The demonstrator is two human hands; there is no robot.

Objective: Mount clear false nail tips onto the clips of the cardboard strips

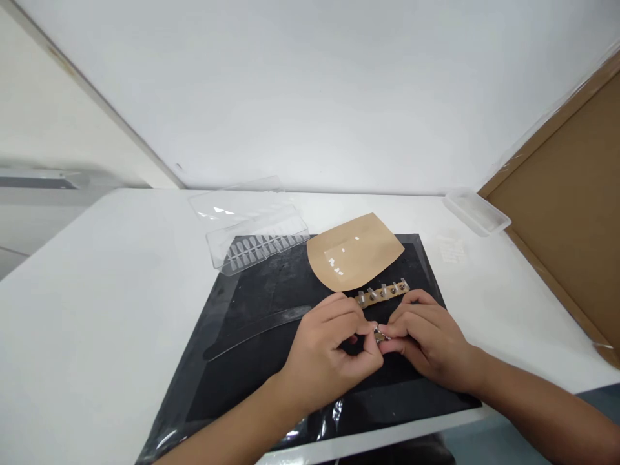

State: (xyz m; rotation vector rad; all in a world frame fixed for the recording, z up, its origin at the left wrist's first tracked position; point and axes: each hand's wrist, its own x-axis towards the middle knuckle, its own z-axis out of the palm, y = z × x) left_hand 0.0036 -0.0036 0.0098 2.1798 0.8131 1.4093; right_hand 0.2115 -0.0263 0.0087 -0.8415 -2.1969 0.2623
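Observation:
My left hand [329,355] and my right hand [431,336] meet over the black mat [252,381], fingertips pinched together. Between them is a small shiny metal piece [381,336], mostly covered by the fingers, so its kind is unclear. Just beyond the hands lies a brown strip [385,294] with several round metal studs, each bearing a clear nail tip. To the left of my left hand rests a dark, curved nail file [256,328], its right end close to the knuckles.
Behind the strip lies brown paper [361,252] with several small white pieces on it. A clear box [259,242] of nail tips stands back left, its transparent lid behind. A translucent tray [477,212] is at back right, by a brown board [562,174]. A white wall closes the back.

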